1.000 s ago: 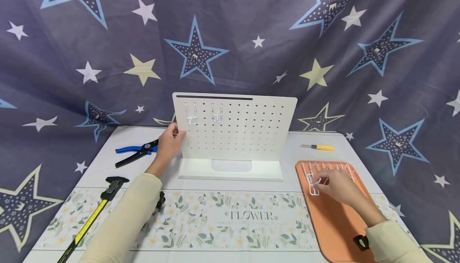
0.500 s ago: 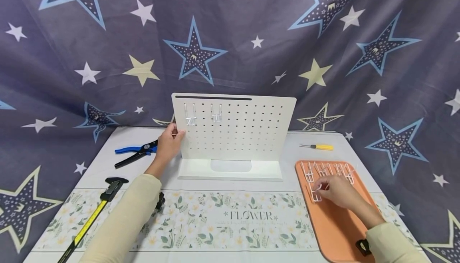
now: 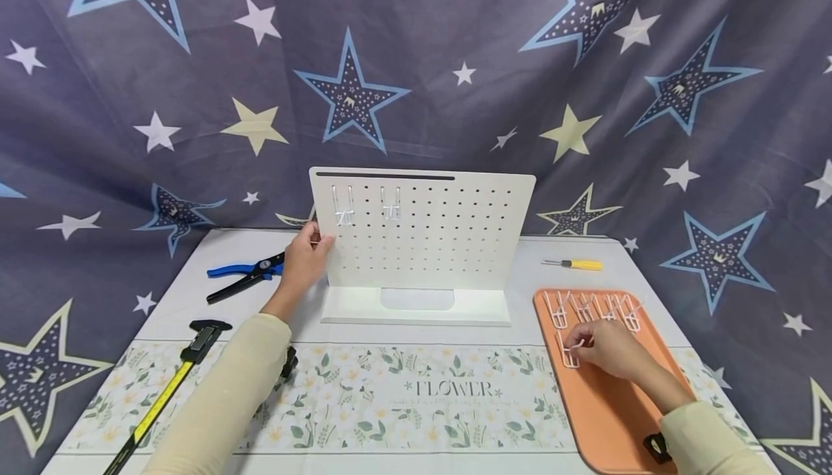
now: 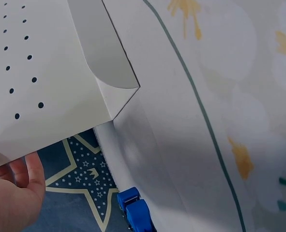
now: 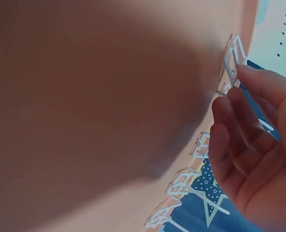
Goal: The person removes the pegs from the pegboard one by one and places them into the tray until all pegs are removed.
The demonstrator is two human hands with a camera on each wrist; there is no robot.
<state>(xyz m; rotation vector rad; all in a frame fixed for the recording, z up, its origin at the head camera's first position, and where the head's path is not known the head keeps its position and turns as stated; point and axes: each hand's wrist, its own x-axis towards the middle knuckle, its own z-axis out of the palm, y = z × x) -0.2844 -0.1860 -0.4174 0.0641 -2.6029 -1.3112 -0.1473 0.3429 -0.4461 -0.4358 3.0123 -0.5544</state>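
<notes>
A white pegboard (image 3: 442, 244) stands upright on its base, with two white wire hooks (image 3: 392, 211) hung at its upper left. My left hand (image 3: 305, 255) grips the board's left edge, its fingers partly hidden behind the panel in the left wrist view. Over the left side of an orange tray (image 3: 604, 417), my right hand (image 3: 607, 349) pinches a white wire hook (image 3: 569, 359) between thumb and fingertips. That pinched hook (image 5: 233, 53) shows at the thumb tip in the right wrist view. Several more wire hooks (image 3: 611, 307) lie in a row along the tray's far end.
Blue-and-black pliers (image 3: 250, 274) lie left of the board. A black-and-yellow caliper (image 3: 162, 395) lies at the front left, near my left sleeve. Behind the tray is a screwdriver (image 3: 578, 265) with a yellow handle. A star-patterned curtain (image 3: 442, 114) hangs behind the table.
My right hand has drawn the pinched hook slightly toward me, away from the row at the tray's far end. The left hand keeps its place on the board's edge.
</notes>
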